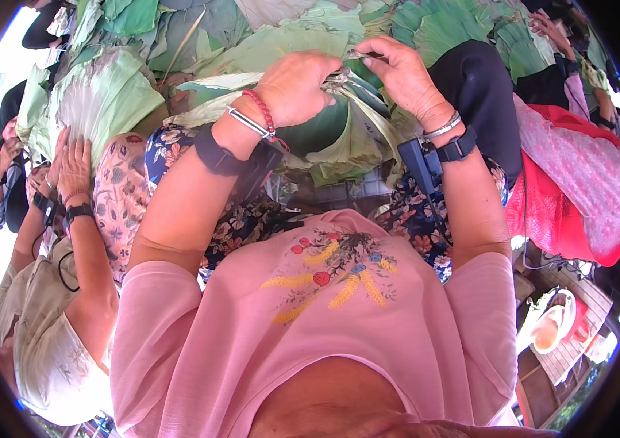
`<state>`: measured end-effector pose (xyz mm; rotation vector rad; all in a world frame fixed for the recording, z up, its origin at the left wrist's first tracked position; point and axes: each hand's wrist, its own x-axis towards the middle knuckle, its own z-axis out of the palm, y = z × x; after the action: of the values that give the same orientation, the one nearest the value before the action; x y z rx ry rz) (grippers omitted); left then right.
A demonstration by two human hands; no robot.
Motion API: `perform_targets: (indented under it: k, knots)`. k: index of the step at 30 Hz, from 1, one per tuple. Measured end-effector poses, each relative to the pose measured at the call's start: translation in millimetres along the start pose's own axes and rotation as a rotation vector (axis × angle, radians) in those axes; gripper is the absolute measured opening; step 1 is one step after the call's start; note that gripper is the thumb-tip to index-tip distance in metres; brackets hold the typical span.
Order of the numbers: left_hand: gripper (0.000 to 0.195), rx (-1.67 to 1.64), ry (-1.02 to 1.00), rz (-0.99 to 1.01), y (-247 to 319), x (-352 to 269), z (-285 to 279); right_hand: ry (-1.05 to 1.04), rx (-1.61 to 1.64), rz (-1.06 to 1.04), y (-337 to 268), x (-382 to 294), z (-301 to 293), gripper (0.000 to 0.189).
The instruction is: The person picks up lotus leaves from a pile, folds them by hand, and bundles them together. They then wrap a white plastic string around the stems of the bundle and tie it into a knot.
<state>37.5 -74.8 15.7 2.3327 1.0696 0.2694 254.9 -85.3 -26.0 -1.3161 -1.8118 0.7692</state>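
My left hand [299, 87] grips a gathered stack of large, partly dried green leaves [318, 131], which look like lotus leaves. Its fingers close around the bunched, brownish stem end [338, 79]. Below the fist the leaf folds fan out and hang over my lap. Just to the right, my right hand [403, 79] pinches a small shrivelled leaf tip or stem bit [354, 54] between thumb and forefinger. That bit is close to the bunched end; whether the two are still joined I cannot tell.
A broad heap of similar leaves [299, 33] spreads in front of me. At my left, another person's hands [74, 164] press on a pale leaf stack [99, 101]. On the right are a person's dark-clad knee [474, 93], a reaching hand [550, 33] and a red mesh fabric [545, 202].
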Motion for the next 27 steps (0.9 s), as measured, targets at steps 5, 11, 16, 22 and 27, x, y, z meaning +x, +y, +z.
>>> perform_targets:
  k: [5, 11, 16, 22, 27]
  knots:
    - [0.039, -0.025, 0.09, 0.065, -3, 8, 16, 0.039, -0.041, 0.218, -1, -7, -14, 0.022]
    - [0.039, 0.003, 0.1, 0.067, 7, 14, 25, 0.101, -0.064, 0.111, 1, -13, -17, 0.017]
    - [0.039, -0.03, 0.099, 0.041, 14, 18, 28, 0.206, -0.141, 0.092, 2, -15, -18, 0.017]
    - [0.038, -0.076, -0.041, 0.0, 30, 19, 22, 0.363, -0.303, 0.002, 7, -12, -23, 0.016]
    - [0.04, -0.208, 0.017, 0.035, 25, 20, 28, 0.155, 0.042, 0.067, 0, -18, -13, 0.018]
